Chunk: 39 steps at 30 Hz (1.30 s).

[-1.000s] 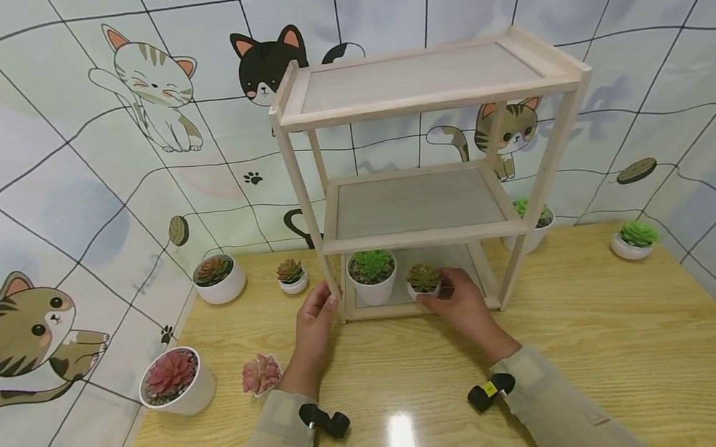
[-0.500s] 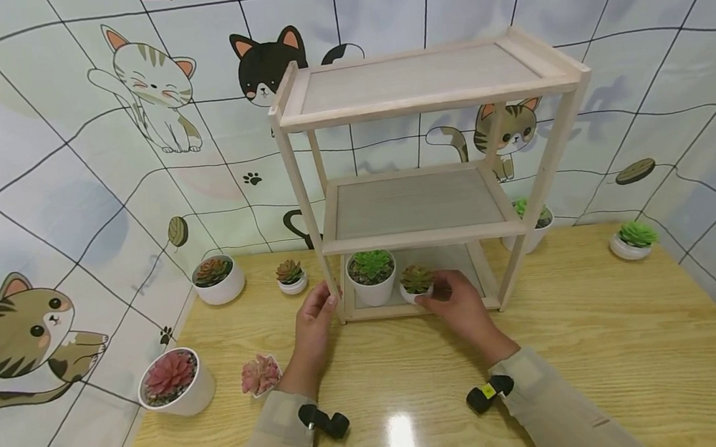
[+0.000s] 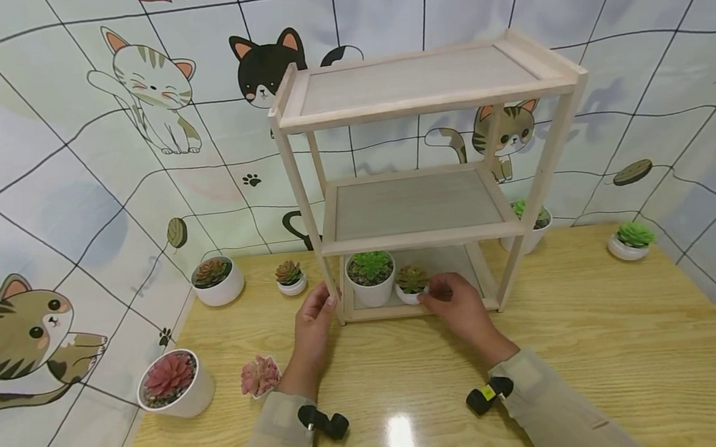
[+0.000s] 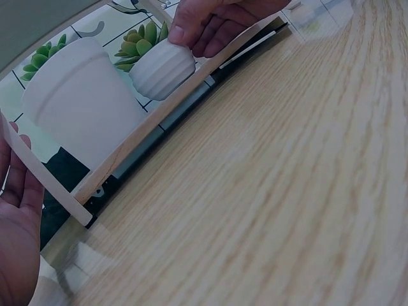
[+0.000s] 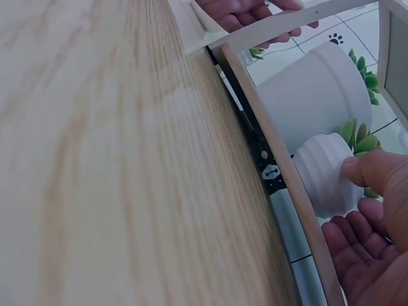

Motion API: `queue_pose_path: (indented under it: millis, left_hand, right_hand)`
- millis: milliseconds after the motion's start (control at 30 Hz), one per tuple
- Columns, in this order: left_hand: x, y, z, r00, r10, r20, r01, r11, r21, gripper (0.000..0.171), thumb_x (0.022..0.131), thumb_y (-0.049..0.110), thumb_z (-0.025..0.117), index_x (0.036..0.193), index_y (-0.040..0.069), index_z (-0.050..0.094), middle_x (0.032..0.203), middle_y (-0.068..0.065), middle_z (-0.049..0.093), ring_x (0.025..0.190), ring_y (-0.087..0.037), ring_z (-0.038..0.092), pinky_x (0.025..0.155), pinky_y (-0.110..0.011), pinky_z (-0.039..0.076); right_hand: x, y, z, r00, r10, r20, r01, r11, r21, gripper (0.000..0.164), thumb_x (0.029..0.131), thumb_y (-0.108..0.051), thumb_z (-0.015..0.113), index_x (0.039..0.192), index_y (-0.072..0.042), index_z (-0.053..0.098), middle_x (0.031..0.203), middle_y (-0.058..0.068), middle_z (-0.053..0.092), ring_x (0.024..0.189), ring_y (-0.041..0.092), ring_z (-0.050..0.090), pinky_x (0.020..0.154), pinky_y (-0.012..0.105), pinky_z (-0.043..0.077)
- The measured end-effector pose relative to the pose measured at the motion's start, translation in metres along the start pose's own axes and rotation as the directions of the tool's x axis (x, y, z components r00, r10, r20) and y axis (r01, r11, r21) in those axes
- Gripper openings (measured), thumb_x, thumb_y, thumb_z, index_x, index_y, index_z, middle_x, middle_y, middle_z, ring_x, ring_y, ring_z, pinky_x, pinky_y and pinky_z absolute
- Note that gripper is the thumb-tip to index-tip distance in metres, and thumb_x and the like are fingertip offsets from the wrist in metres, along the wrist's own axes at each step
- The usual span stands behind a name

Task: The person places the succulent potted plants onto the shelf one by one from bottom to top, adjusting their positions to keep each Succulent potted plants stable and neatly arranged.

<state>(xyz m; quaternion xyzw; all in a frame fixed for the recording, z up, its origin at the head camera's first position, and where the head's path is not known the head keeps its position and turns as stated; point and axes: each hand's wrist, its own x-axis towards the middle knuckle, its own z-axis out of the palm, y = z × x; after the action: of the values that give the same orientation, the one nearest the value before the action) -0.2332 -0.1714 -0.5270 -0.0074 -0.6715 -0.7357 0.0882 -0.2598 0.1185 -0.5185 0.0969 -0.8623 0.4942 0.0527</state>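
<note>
A small succulent in a ribbed white pot (image 3: 412,292) stands upright on the bottom level of a pale wooden shelf rack (image 3: 424,237). My right hand (image 3: 463,307) holds this pot from its right side, thumb on the white wall near the rim; the other fingers are curled and partly hidden. Just left of it is a larger white pot with a green succulent (image 3: 372,280); both pots look very close together. My left hand (image 3: 313,325) holds the rack's front left post (image 4: 48,169), with fingers reaching behind it.
On the wooden table's left are a big pink succulent (image 3: 175,383), a small pink one (image 3: 260,375), and two reddish-green ones (image 3: 217,280) behind. Potted green succulents stand behind the rack's right post (image 3: 533,224) and at far right (image 3: 631,240). A cat-printed wall backs the table.
The small potted succulent has slid left along the bottom level, closer to the larger pot, with my right hand at it. My left hand has stayed on the post.
</note>
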Motion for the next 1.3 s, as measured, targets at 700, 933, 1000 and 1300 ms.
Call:
queue_pose_path:
  millis: [700,933,1000,1300]
  left_hand:
    - [-0.001,0.003,0.002,1.0,0.005,0.002,-0.005,1.0,0.018,0.04,0.108,0.014,0.054,0.144,-0.005,0.054,0.131,-0.024,0.063,0.114,-0.006,0.061,0.102,-0.022,0.045]
    - [-0.002,0.001,0.0,1.0,-0.008,-0.006,0.008,1.0,0.026,0.042,0.108,0.016,0.054,0.145,-0.005,0.053,0.133,-0.024,0.063,0.117,-0.009,0.061,0.102,-0.02,0.045]
    - [-0.002,0.002,0.0,1.0,-0.013,-0.007,0.013,0.999,0.029,0.041,0.108,0.016,0.054,0.144,-0.003,0.054,0.135,-0.025,0.062,0.117,-0.008,0.061,0.102,-0.02,0.045]
    - [-0.004,0.005,0.002,1.0,0.006,0.005,-0.006,1.0,0.004,0.041,0.108,0.013,0.054,0.144,-0.006,0.052,0.134,-0.021,0.064,0.118,-0.008,0.06,0.102,-0.02,0.045]
  right_hand:
    - [-0.019,-0.029,-0.04,0.997,-0.061,-0.043,0.062,0.998,0.029,0.03,0.102,-0.023,0.068,0.121,-0.001,0.067,0.117,0.016,0.068,0.107,0.028,0.067,0.09,0.028,0.054]
    - [-0.03,-0.048,-0.071,0.989,-0.081,-0.126,0.085,0.996,0.025,0.025,0.104,-0.024,0.065,0.118,-0.003,0.068,0.111,0.012,0.07,0.1,0.009,0.063,0.084,0.016,0.05]
    - [-0.033,-0.055,-0.081,0.983,-0.092,-0.158,0.097,0.995,0.026,0.024,0.104,-0.022,0.065,0.117,-0.003,0.068,0.108,0.01,0.07,0.095,0.002,0.061,0.082,0.014,0.048]
    - [-0.037,-0.072,-0.125,0.933,-0.134,-0.333,0.164,0.984,0.064,0.015,0.103,-0.013,0.063,0.108,0.0,0.066,0.086,-0.012,0.065,0.08,-0.002,0.063,0.068,0.013,0.048]
